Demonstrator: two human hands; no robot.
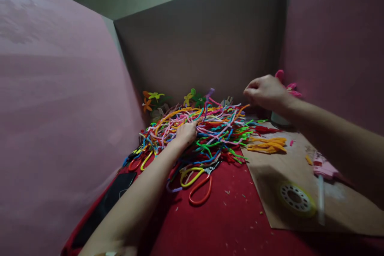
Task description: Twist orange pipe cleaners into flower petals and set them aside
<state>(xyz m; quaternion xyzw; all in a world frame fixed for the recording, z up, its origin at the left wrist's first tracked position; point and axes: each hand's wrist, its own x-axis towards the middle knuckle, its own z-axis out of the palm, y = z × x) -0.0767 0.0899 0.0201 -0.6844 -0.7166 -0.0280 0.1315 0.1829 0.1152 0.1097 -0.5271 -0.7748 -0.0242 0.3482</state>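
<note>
A heap of many-coloured pipe cleaners (210, 128) covers the back of the red cloth. My left hand (186, 133) is down in the heap, its fingers curled among the pipe cleaners and partly hidden by them. Raised above the heap's right end is my right hand (265, 91), thumb and fingers pinched together; what is in the pinch, if anything, I cannot make out. An orange pipe cleaner's end (246, 106) sticks up just below those fingertips. Scissors with one yellow and one red handle (200, 182) lie at the heap's front, blades partly covered.
Orange pipe cleaners (267, 145), a tape roll (296, 198) and a pink glue gun (325, 168) with a glue stick lie on a brown board (270, 176). Pipe-cleaner flowers (154, 98) stand behind. A black phone-like slab (102, 212) lies left. Panels (204, 48) enclose the back and sides.
</note>
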